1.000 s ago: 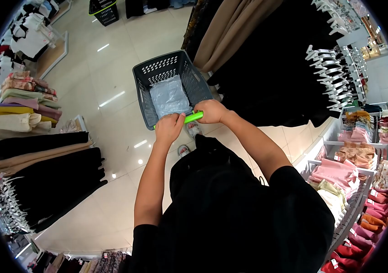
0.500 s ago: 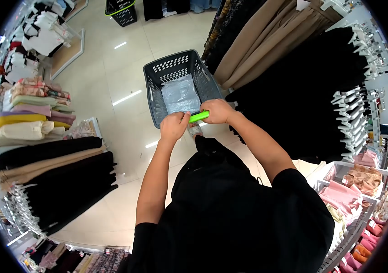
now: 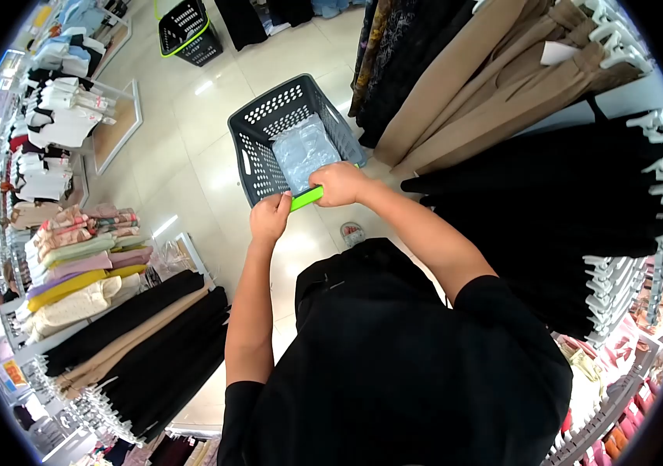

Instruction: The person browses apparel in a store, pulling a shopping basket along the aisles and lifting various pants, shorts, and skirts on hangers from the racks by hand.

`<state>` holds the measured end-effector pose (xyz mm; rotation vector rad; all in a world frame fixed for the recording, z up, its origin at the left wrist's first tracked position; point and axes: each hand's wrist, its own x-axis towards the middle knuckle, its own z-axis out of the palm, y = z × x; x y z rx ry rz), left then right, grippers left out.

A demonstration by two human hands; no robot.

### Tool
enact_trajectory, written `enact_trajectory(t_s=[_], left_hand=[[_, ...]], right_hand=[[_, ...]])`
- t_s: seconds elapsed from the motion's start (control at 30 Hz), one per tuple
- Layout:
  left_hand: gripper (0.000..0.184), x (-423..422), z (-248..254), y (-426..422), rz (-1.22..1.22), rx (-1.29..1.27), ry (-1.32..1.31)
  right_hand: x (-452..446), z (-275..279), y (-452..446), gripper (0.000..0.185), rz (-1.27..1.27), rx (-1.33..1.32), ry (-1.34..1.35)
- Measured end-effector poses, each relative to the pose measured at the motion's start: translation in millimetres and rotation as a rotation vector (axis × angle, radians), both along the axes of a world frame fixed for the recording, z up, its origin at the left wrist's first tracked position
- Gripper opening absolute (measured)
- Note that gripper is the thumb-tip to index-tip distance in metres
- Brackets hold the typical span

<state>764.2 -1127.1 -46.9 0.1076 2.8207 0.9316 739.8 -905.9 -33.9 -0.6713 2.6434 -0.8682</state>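
Note:
A dark grey basket (image 3: pixel 264 111) with round holes is in front of me, tilted a little to the left. Flat bluish packs in clear plastic (image 3: pixel 300 147) lie on its bottom. My left hand (image 3: pixel 271 216) is closed round the left end of the bright green handle (image 3: pixel 306 197). Further right on the same handle, my right hand (image 3: pixel 337 183) is closed as well. A short stretch of green shows between the two hands.
Brown trousers (image 3: pixel 455 93) and black trousers (image 3: pixel 549 186) hang close on the right. Folded clothes (image 3: pixel 90 268) and hanging trousers (image 3: pixel 168 357) line the left. Another black basket (image 3: pixel 195 39) with a green rim stands on the floor ahead.
The basket, still held in both hands, has turned and shifted slightly left. The racks have moved within the view, with more brown trousers showing on the right and the other basket nearer.

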Motion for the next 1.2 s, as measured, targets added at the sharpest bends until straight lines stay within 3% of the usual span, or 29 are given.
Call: enact_trajectory(t_s=[0.53, 0.73, 0.8, 1.2], left_hand=[[0.044, -164, -11, -37, -0.123, -0.018, -0.004], [0.043, -245, -21, -52, -0.262, 0.033, 0.040], [0.043, -271, -20, -61, -0.271, 0.065, 0.080], [0.036, -404, -39, -73, -0.452, 0.114, 0.039]], right_hand=[[-134, -7, -35, 0.037, -0.144, 0.023, -0.072], [-190, -21, -54, 0.028, -0.247, 0.034, 0.026], [-210, -22, -66, 0.032, -0.279, 0.069, -0.085], [-291, -37, -94, 0.025, -0.499, 0.038, -0.064]])
